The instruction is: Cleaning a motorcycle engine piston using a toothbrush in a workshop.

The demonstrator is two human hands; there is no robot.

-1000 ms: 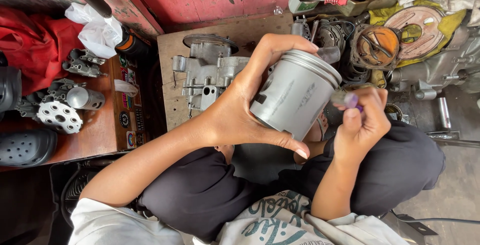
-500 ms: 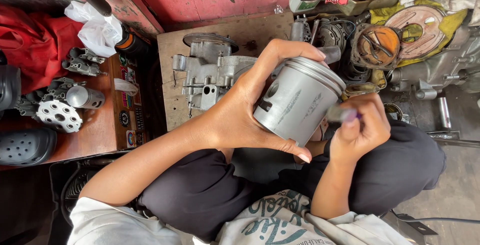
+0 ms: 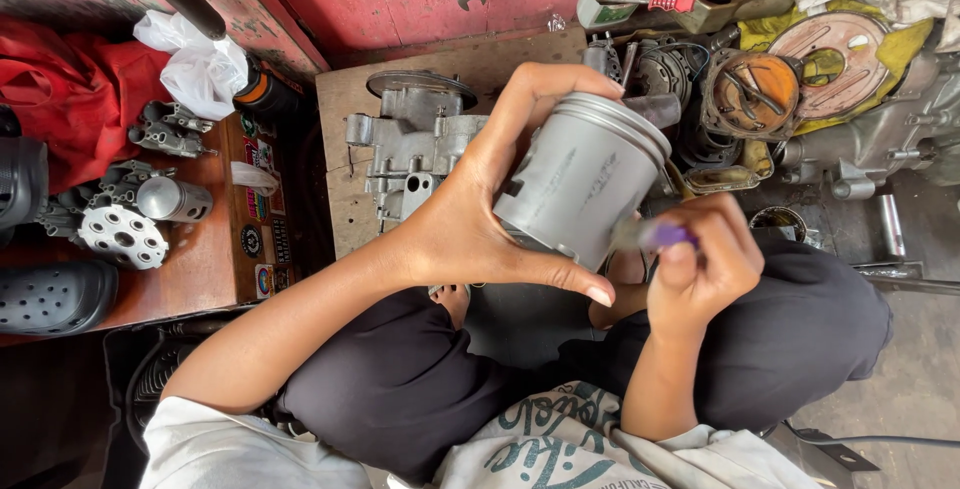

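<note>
My left hand point(image 3: 470, 229) has the grey metal piston point(image 3: 585, 184) in its grip, thumb along the lower edge and fingers curled over the ringed top, so the piston sits tilted above my lap, its crown pointing up and to the right. My right hand point(image 3: 700, 264) is clenched around a small purple-handled tool point(image 3: 668, 236) whose tip is blurred, right against the piston's lower right side. Behind the piston, on a wooden board point(image 3: 345, 109), lies a grey engine casing point(image 3: 410, 144). To the left, a brown worktop point(image 3: 200, 259) carries a drilled round disc point(image 3: 122, 237), a small metal cylinder point(image 3: 172, 199) and a white plastic bag point(image 3: 200, 64), with a red cloth point(image 3: 70, 99) beside them. More engine parts are heaped at the upper right, among them an orange round cover point(image 3: 755, 89)
</note>
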